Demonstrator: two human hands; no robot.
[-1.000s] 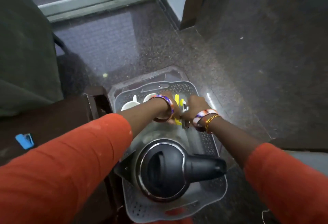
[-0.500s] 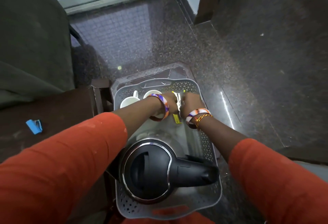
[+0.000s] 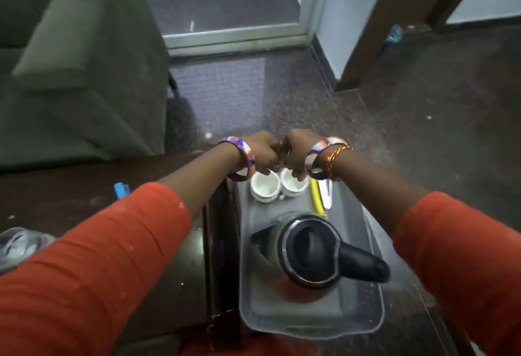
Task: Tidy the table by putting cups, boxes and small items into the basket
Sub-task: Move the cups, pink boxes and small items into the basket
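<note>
Head view: my left hand (image 3: 263,152) and right hand (image 3: 296,152) have risen knuckle to knuckle at mid-frame, fingers curled; whether they hold anything I cannot tell. Below them the grey basket (image 3: 375,316) already contains two white cups (image 3: 265,186), a yellow item (image 3: 317,197) and the kettle (image 3: 310,251). On the table (image 3: 56,186) at left, a blue piece (image 3: 121,189) waits.

Grey basket (image 3: 375,319), white cups (image 3: 265,186), black kettle (image 3: 310,251), orange sleeves (image 3: 93,265).

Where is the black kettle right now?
In the head view, the black kettle sits in the near half of the grey basket, on the floor right of the dark table, with two white cups beyond it.
</note>
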